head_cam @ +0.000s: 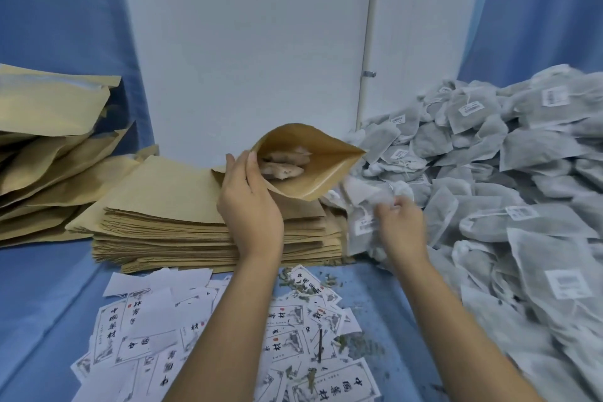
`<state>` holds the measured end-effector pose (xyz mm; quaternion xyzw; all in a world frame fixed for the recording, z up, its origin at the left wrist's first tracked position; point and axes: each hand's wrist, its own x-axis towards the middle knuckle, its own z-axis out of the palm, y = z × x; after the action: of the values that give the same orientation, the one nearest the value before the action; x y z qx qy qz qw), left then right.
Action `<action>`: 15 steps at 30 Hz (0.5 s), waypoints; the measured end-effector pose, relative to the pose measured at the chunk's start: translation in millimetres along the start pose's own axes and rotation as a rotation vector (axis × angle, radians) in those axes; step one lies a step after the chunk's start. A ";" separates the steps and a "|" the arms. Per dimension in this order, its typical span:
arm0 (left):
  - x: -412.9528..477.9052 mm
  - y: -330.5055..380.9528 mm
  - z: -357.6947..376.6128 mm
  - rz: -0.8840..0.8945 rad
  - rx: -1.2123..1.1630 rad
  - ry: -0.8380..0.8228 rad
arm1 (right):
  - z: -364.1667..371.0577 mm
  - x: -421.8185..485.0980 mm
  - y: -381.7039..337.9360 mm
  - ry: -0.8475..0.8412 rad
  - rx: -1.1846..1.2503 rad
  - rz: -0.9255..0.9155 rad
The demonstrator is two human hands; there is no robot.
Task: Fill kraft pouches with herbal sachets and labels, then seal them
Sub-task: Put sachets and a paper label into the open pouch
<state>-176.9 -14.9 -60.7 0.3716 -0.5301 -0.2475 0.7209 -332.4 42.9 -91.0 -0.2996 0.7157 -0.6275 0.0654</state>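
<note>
labels (287, 313); left hand (251, 206) grips pouch (319, 173), right hand (401, 222) sachet (360, 222)

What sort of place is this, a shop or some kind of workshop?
Probably a small hand-packing station for herbal goods, not a shop: a heap of sachets, a stack of flat kraft pouches and loose printed labels lie on a blue-covered table, and a left hand holds one pouch open.

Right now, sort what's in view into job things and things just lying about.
Job: open brown kraft pouch in left hand; grey mesh sachets gripped by right hand; grey sachet heap; flat kraft pouch stack; printed white paper labels.
Lying about: loose green herb crumbs; blue curtain.
</note>
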 end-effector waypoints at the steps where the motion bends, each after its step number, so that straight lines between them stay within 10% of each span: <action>1: -2.9 1.9 3.8 0.000 -0.010 0.009 | -7.0 5.6 3.0 0.140 -0.002 -0.043; 5: -16.1 3.4 17.0 -0.011 -0.054 0.006 | -24.3 24.1 9.1 0.395 0.069 -0.178; 15: -30.0 -10.3 31.3 -0.028 -0.115 -0.010 | -0.9 52.0 52.6 -0.030 -0.474 -0.002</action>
<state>-215.7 -7.1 -81.3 0.3357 -0.5133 -0.2896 0.7348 -393.3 18.8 -125.5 -0.3165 0.8417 -0.4374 0.0031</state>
